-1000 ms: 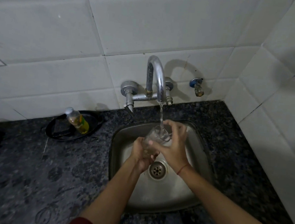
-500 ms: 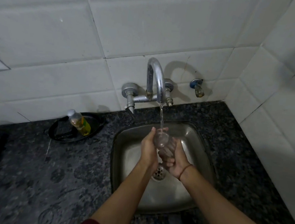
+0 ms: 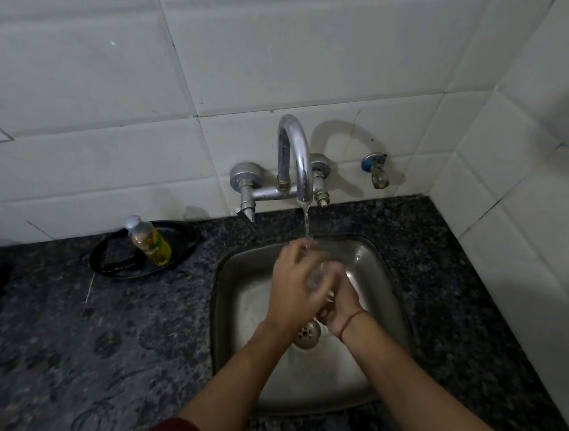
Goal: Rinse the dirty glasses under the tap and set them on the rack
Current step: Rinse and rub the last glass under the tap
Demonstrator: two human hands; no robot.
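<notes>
Clear glass (image 3: 317, 276) between both hands

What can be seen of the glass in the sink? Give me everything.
The glass is clear and mostly hidden between the left hand and the right hand, which both grip it. It is held above the steel sink, under the running stream from the tap. Its outline is blurred; tilt and any dirt cannot be judged.
</notes>
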